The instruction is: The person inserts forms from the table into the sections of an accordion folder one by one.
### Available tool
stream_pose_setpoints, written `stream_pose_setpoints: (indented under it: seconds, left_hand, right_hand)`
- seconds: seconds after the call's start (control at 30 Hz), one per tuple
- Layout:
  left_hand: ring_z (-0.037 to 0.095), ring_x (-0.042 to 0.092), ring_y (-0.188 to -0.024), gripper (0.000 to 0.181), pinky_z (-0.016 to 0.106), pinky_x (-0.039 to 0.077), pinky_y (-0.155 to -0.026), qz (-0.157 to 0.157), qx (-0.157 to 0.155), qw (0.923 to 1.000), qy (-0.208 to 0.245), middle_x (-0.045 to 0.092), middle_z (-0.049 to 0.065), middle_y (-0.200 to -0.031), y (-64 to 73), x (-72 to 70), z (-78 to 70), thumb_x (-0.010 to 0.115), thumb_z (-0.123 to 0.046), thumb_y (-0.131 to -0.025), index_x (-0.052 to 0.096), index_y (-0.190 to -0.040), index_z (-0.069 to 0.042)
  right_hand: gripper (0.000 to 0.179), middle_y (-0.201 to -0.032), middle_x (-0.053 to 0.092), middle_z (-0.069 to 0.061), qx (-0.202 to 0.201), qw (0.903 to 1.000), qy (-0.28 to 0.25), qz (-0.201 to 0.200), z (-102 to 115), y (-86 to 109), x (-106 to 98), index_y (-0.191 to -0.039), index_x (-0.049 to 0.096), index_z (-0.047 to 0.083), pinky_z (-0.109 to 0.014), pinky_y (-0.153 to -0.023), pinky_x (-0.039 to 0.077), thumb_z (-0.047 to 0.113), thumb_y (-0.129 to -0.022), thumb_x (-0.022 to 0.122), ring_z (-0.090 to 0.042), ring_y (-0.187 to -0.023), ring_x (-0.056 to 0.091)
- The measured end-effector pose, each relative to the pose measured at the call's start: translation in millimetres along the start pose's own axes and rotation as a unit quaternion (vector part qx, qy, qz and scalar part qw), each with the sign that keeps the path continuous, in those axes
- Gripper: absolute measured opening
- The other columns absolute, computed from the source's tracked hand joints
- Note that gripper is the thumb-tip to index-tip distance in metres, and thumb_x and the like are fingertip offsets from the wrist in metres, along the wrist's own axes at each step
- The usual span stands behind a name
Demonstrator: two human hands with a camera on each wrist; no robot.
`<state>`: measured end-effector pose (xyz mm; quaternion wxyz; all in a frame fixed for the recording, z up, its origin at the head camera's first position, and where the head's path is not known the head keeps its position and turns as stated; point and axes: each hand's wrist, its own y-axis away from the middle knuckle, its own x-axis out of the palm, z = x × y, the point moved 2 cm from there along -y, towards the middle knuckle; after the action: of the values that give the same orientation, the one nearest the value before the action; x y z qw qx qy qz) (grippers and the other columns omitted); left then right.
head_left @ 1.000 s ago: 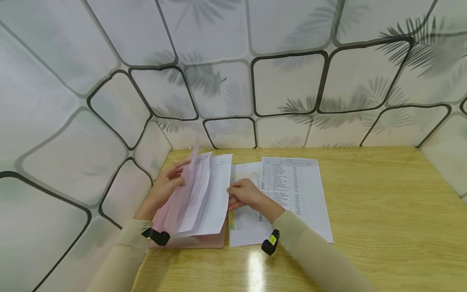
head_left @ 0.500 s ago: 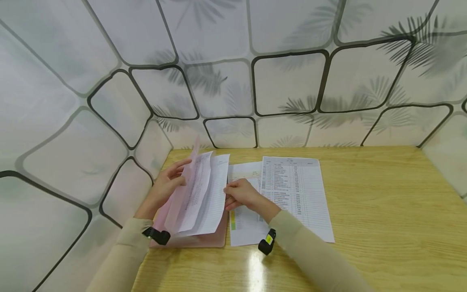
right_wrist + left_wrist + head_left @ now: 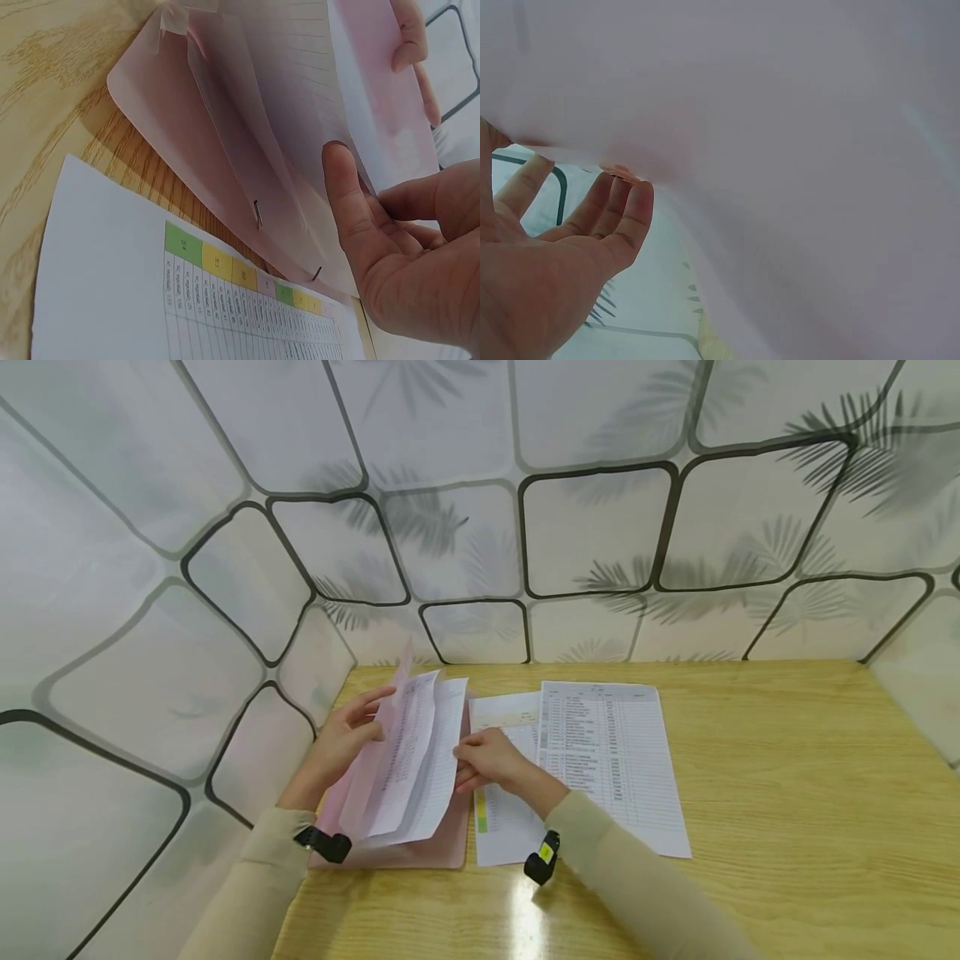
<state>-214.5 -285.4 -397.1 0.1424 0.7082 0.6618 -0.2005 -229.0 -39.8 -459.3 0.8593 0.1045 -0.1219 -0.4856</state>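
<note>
In the head view a pink folder [image 3: 448, 847] lies on the table at the left, with its translucent cover [image 3: 358, 785] raised. My left hand [image 3: 341, 745] grips that cover, fingers behind it and thumb in front. In the left wrist view the cover fills most of the picture, and bent fingers [image 3: 634, 217] meet its edge. Loose printed sheets [image 3: 438, 777] stand tilted inside the folder. My right hand [image 3: 497, 760] pinches the right edge of the outermost sheet between thumb and fingers. The right wrist view shows this pinch, with the folder's pink back [image 3: 161, 112] beneath.
Beside the folder lies a printed sheet with coloured cells [image 3: 506, 843], partly covered by another printed list [image 3: 637, 760]. Both rest on the wood-grain table [image 3: 787, 793]. Patterned walls [image 3: 592, 535] border the table at the back and both sides.
My right hand has shifted slightly left, bringing the pinched sheet's edge with it and exposing more of the folder's back. The left hand and the cover stay almost still.
</note>
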Motion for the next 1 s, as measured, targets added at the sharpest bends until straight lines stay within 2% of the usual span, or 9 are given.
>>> stream_pose_setpoints:
  seconds: [0.2,0.67,1.0]
  left_hand:
    - [0.042,0.059,-0.131,0.061,0.02,0.049,-0.09,0.002,0.003,0.9999,0.014,0.059,0.029,-0.147,0.8,-0.4,-0.7,0.056,0.001,-0.092,0.056,-0.152,-0.011]
    - [0.041,0.06,-0.131,0.063,0.021,0.049,-0.09,0.002,0.009,0.9998,0.016,0.059,0.028,-0.147,0.5,-2.2,2.5,0.057,0.003,-0.091,0.056,-0.152,-0.012]
    - [0.042,0.06,-0.129,0.062,0.022,0.051,-0.088,0.002,0.005,0.9998,0.018,0.059,0.029,-0.147,1.7,-1.4,0.2,0.056,0.003,-0.092,0.055,-0.152,-0.011]
  right_hand:
    - [0.028,-0.077,0.07,-0.007,-0.007,1.0,-0.002,-0.001,1.3,-1.1,4.4,-0.119,0.066,-0.015,-0.035,-0.066,0.064,0.006,-0.105,0.053,-0.014,-0.059,0.07]
    - [0.027,-0.074,0.069,-0.008,-0.014,0.9997,-0.018,-0.006,-1.5,-9.5,14.0,-0.118,0.065,-0.017,-0.03,-0.06,0.062,0.004,-0.103,0.056,-0.014,-0.057,0.069]
    - [0.026,-0.072,0.068,-0.008,-0.013,0.9994,-0.018,-0.027,1.6,-10.2,21.0,-0.116,0.067,-0.016,-0.029,-0.057,0.061,0.004,-0.103,0.058,-0.013,-0.054,0.068]
